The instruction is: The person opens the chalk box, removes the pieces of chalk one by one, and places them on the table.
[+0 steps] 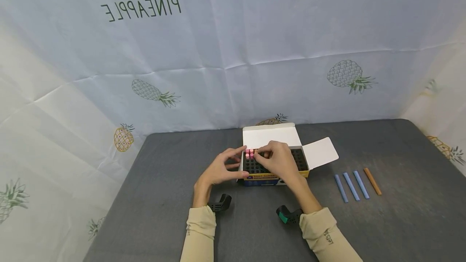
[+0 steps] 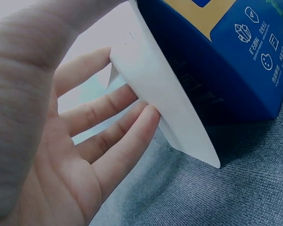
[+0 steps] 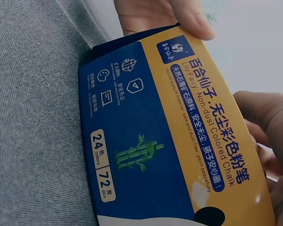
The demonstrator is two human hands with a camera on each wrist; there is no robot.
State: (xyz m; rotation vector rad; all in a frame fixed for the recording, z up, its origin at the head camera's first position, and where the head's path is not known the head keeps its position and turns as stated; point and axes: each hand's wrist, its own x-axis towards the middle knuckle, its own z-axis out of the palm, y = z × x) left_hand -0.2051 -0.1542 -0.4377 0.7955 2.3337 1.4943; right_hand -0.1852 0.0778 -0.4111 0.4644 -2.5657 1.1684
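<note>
Fingers point(image 2: 125, 146) long, fairly straight and fanned out on the left hand point(image 1: 223, 168), tips against the white left flap point(image 2: 170, 103), thumb reaching over to the front left corner of the box point(image 1: 262, 182). Just touching, basically, pretty loose. Bent fingers on the right hand point(image 1: 281, 160), tips brought down close to the thumb over the back of the black tray point(image 1: 256, 166), right beside the pink chalks point(image 1: 251, 155). Can't tell about an actual pinch, tips too small in the head view and only a speck of orange there. Back of that hand facing up, forearm slanting in from lower right; left forearm closer to vertical.

Count: one box, on the grey table point(image 1: 164, 213) near the far edge, left hand at one end and right hand over the top, back lid point(image 1: 271, 136) and right flap point(image 1: 320, 153) folded out. Four pink ends visible in the tray's back left corner, two by two. Off to the right on the table, three blue chalks point(image 1: 351, 186) and one orange chalk point(image 1: 372, 181), side by side but apart. Two cream sleeves point(image 1: 202, 225), cut off by the bottom edge. Two black wrist mounts point(image 1: 220, 205), one with a green patch.

Hard to see: part of the tray, under the right hand. Box cropped in both wrist views, "24 colors" and "72 pcs" readable in the right one. Left thumb huge and blurry in the left wrist view. Backwards lettering chopped off at top right of the pineapple cloth point(image 1: 225, 31)
</note>
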